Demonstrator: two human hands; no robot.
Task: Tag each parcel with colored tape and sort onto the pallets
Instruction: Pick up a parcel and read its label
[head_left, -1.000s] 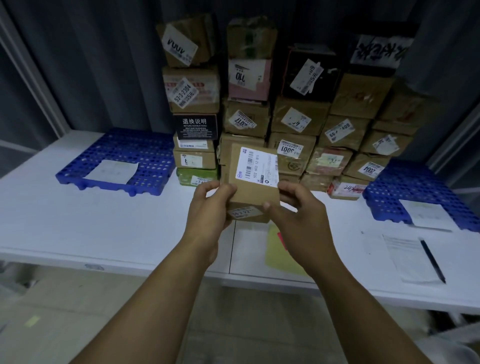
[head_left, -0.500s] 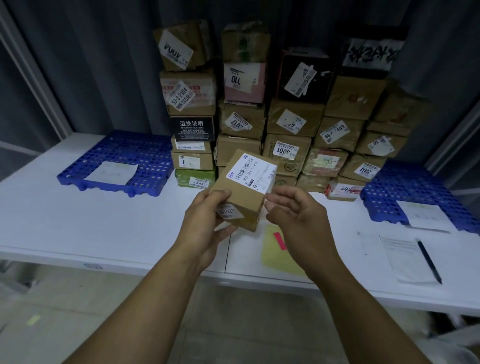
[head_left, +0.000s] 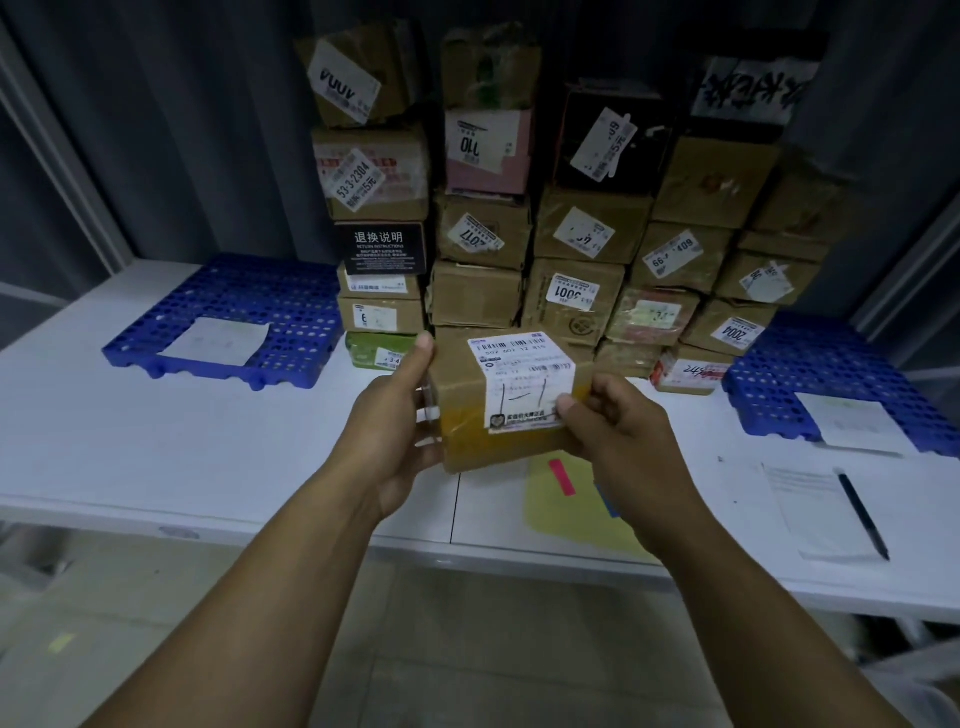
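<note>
Fingers (head_left: 423, 353) of the left hand (head_left: 395, 431) grip the left end of a small cardboard parcel (head_left: 460, 376). The thumb lies up along the parcel's upper left edge, and the other fingers are hidden behind the box. The right hand (head_left: 623, 441) holds the opposite end. Its thumb presses on the lower right corner of the white shipping label (head_left: 522, 379), and its other fingers curl round the right side.

Both hands hold the parcel in the air over the front part of the white tabletop (head_left: 156, 441), with its labelled face turned toward the camera. A yellowish band of tape crosses the lower part of that face. The parcel is just in front of the stack of parcels (head_left: 571, 234) piled against the dark curtain at the back.

Below the parcel a yellow sheet (head_left: 566, 519) lies near the tabletop's front edge, with a pink tape strip (head_left: 562, 477) stuck on it.

The left blue pallet (head_left: 291, 301) sits on the tabletop to the left of the stack and carries only a white paper (head_left: 215, 340). The right blue pallet (head_left: 831, 358) sits to the right of the stack, with a white slip (head_left: 857, 423) at its near edge. In front of that pallet a printed sheet (head_left: 810, 514) lies flat with a black pen (head_left: 862, 514) resting across it.
</note>
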